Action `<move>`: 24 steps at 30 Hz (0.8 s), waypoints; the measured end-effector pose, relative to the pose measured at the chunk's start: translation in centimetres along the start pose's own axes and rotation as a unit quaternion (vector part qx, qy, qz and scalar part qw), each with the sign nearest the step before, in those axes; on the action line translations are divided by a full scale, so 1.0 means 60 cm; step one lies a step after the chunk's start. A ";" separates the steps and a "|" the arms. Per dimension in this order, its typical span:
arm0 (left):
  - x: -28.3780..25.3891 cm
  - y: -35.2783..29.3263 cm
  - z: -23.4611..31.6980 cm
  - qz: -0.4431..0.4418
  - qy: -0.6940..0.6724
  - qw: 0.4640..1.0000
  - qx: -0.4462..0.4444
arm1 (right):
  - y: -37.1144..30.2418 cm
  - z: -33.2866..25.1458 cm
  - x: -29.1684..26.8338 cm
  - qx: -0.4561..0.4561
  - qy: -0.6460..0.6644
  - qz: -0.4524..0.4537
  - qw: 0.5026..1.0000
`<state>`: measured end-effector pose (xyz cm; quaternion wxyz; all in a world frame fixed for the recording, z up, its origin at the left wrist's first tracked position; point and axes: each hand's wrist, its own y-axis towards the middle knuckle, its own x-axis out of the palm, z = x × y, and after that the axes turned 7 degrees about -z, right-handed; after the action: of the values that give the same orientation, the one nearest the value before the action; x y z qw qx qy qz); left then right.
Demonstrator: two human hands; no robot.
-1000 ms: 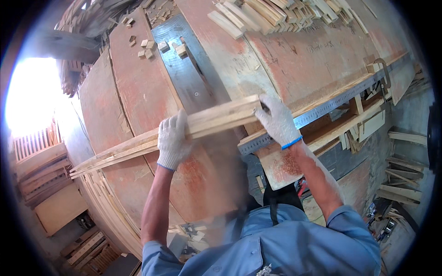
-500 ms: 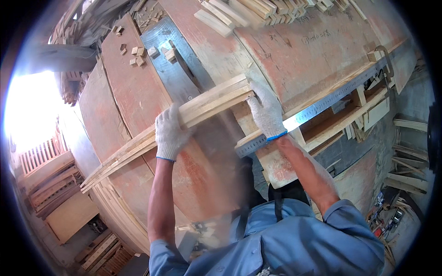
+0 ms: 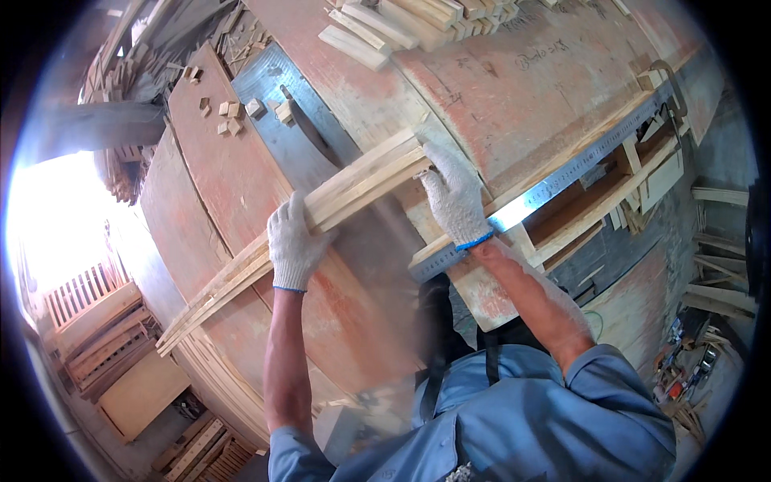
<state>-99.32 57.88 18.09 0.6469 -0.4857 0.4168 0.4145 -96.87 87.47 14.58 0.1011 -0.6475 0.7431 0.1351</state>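
Note:
A bundle of long pale wooden strips lies slanted across a reddish saw table. My left hand, in a white knitted glove, grips the bundle near its middle. My right hand, also gloved, presses on the strips' right end beside a metal ruler fence. The saw blade stands in a grey metal plate just beyond the strips.
More cut strips are stacked at the table's far side. Small wood blocks lie on the grey plate. Timber stacks stand low on the left. Scrap pieces litter the floor at right.
Both hands have carried the bundle of strips away from me across the table, toward the saw blade. The strips' right end now sits closer to the blade.

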 end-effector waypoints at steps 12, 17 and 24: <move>0.010 0.001 -0.003 0.013 0.020 1.000 0.004 | -0.001 0.000 -0.001 0.000 0.004 0.015 1.000; 0.007 0.006 0.016 0.000 0.013 1.000 -0.008 | -0.003 0.008 -0.005 0.025 0.010 0.021 0.999; -0.001 0.013 0.022 -0.028 0.010 0.999 -0.022 | 0.006 0.011 0.004 0.001 0.027 0.050 0.998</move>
<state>-99.89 59.33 18.14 0.6429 -0.5157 0.4002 0.4007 -97.27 87.51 13.92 0.0751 -0.6131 0.7770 0.1217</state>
